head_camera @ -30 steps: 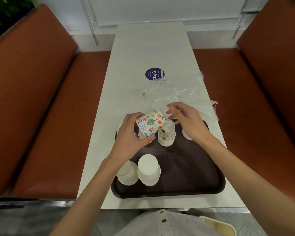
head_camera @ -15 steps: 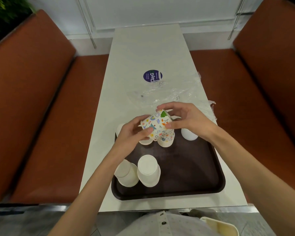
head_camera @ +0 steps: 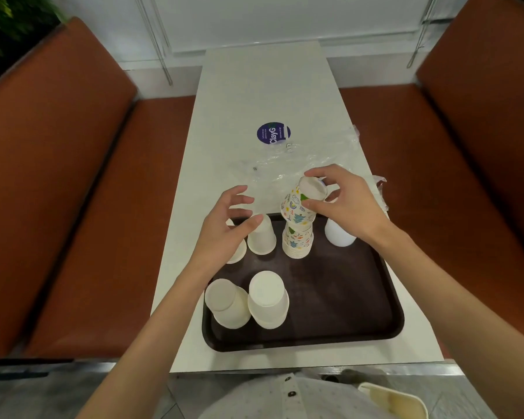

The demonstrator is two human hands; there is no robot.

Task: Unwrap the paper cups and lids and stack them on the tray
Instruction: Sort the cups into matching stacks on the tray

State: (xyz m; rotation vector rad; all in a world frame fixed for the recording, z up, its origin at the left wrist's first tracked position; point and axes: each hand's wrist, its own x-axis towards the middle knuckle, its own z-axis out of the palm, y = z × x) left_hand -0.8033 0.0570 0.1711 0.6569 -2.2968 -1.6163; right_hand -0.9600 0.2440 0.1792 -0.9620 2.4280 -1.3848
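A: How many cups on the tray (head_camera: 330,334)?

B: One printed stack (head_camera: 297,240) at the far middle, upside down. The right hand (head_camera: 350,204) pinches a printed cup (head_camera: 300,204), tilted, right over that stack's top; thumb and fingers are closed on it. Whether it already sits on the stack, I can't tell.

A: And the plain ones?

B: Two white stacks (head_camera: 268,300) near the front left, side by side. One white cup (head_camera: 262,237) just left of the printed stack, another partly hidden under the left hand (head_camera: 224,228), and a white one (head_camera: 338,235) behind the right wrist.

A: The left grip?

B: Spread open, empty, hovering over the tray's far left corner.

A: Anything else on the desk (head_camera: 263,86)?

B: Clear wrap (head_camera: 309,164) crumpled beyond the tray, beside a round blue sticker (head_camera: 273,133). Brown benches (head_camera: 58,176) flank both sides.
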